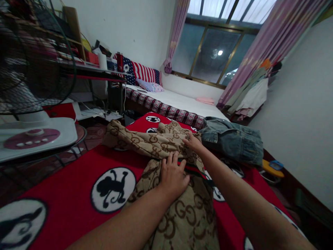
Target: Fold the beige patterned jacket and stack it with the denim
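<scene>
One end of the garment [191,211], mid-frame, was cut off below. The left hand [173,175] lay flat on it, fingers spread; I couldn't tell whether the right hand [192,141] gripped it. The fan [35,119], far left, was cropped.

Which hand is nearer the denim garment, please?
Right: the right hand is just left of the denim garment; the left hand rests farther away, on the tan garment.

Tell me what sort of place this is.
Most likely a bedroom: a bed with a white top stands below the curtained window, a patterned pillow lies at its far end, and clothes hang by the wall.
</scene>
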Action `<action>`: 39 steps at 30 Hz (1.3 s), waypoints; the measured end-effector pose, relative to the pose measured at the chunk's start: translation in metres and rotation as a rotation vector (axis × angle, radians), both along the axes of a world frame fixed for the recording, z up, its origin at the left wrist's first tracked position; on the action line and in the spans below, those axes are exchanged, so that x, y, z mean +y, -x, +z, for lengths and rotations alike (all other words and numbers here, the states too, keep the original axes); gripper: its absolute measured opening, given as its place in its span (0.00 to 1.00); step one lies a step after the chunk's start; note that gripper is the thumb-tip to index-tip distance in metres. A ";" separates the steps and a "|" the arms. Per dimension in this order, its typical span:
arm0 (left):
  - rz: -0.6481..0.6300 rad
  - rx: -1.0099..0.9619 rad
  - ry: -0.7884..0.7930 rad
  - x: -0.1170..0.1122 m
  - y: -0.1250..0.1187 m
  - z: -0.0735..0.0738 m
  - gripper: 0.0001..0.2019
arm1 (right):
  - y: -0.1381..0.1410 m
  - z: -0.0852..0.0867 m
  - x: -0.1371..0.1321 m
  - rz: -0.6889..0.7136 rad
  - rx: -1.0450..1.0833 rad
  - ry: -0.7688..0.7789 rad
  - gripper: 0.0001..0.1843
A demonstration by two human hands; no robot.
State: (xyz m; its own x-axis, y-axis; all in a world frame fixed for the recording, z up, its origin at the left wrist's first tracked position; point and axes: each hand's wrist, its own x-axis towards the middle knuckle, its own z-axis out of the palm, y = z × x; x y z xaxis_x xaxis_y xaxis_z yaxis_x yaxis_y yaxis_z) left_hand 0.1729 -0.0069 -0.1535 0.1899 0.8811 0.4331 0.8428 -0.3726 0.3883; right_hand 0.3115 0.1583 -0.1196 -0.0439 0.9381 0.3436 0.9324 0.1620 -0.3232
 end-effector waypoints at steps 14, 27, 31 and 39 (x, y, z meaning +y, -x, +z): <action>-0.070 -0.120 -0.039 0.005 0.014 0.001 0.17 | 0.018 -0.013 -0.082 0.022 -0.166 0.189 0.23; -0.253 0.256 -0.123 -0.020 0.112 0.047 0.14 | 0.032 -0.044 -0.132 0.039 -0.009 0.174 0.30; 0.187 0.183 -0.304 0.017 0.189 0.074 0.21 | 0.033 -0.045 -0.133 0.038 0.003 0.137 0.31; 0.007 0.571 -0.103 0.013 0.250 0.080 0.14 | 0.032 -0.048 -0.134 0.044 0.046 0.093 0.29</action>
State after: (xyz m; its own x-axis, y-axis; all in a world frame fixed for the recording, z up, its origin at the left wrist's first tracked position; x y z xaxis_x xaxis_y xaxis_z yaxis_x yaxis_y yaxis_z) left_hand -0.0773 0.0062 -0.0737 0.4126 0.8422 0.3469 0.9109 -0.3775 -0.1667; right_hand 0.2798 0.0238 -0.1679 -0.0715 0.9636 0.2575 0.9088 0.1694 -0.3813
